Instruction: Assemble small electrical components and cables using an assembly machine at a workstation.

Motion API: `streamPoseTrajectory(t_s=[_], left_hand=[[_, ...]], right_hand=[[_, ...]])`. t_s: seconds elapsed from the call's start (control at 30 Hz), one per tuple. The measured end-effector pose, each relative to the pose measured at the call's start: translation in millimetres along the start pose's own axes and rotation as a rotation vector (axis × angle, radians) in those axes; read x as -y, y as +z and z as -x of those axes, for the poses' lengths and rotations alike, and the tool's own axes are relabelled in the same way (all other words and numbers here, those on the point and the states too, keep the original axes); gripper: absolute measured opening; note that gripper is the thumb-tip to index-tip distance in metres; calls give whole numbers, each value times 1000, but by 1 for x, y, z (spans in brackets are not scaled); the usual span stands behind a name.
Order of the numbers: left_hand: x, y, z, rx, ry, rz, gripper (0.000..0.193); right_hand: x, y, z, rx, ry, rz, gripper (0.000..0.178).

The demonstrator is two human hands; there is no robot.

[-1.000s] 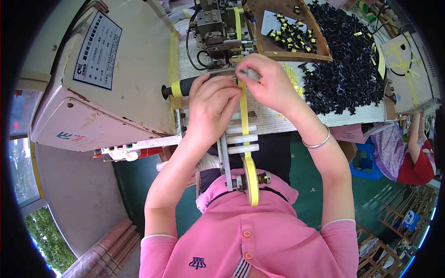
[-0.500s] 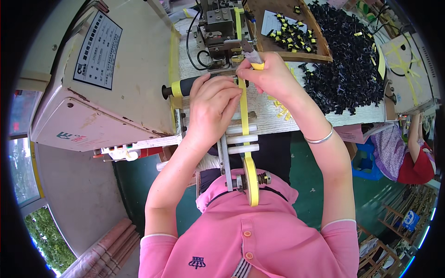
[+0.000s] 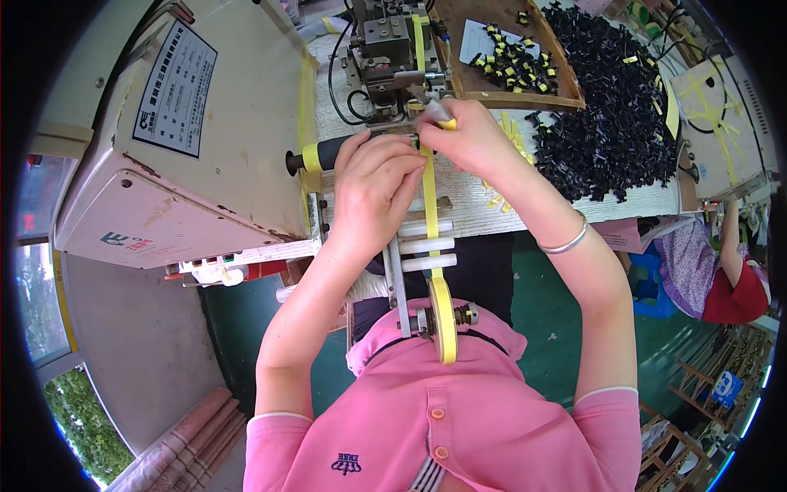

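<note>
My right hand is closed round a small knife whose handle is wrapped in whitish and yellow tape. Its blurred grey blade points away and left, toward the machine. Close by on the left, my left hand is closed, its fingers together and curled down beside a black cylinder with a yellow band. What its fingertips hold is hidden. Yellow tape runs from a reel at my waist, over white rollers, and up between my hands.
A wooden tray with black-and-yellow pieces stands at the back right, beside a large heap of small black parts. Yellow strips lie by my right wrist. A big beige metal box stands left. Another person is far right.
My right hand has shifted slightly left and nearer the tape, turning over so the knife leans further left. My left hand stays almost where it was.
</note>
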State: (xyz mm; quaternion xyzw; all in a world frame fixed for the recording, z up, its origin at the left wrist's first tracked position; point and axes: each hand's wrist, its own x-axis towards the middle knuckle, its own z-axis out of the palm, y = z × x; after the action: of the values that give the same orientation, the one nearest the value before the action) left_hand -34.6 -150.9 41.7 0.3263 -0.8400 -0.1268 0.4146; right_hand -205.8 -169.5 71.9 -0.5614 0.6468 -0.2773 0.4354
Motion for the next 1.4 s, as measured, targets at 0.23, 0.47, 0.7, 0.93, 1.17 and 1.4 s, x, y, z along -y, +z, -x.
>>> streamPoseTrajectory(t_s=[0.23, 0.47, 0.7, 0.93, 1.17, 1.4], left_hand=[[1, 0, 1, -20, 2, 15, 14], [2, -2, -5, -36, -15, 54, 11], [0, -5, -13, -64, -171, 146, 8], [-2, -5, -16, -42, -162, 128, 9], [-4, -3, -15, -95, -198, 147, 10], [-4, -5, -29, 20, -223, 135, 8]], right_hand=[[-21, 6, 8, -349, -677, 149, 11], [-36, 5, -2, -124, -648, 146, 12], [-17, 2, 4, 110, -47, -329, 18], [-4, 3, 31, -287, -602, -118, 11], [-5, 10, 31, -229, -607, -72, 8], [-13, 5, 29, -229, -422, -428, 8]])
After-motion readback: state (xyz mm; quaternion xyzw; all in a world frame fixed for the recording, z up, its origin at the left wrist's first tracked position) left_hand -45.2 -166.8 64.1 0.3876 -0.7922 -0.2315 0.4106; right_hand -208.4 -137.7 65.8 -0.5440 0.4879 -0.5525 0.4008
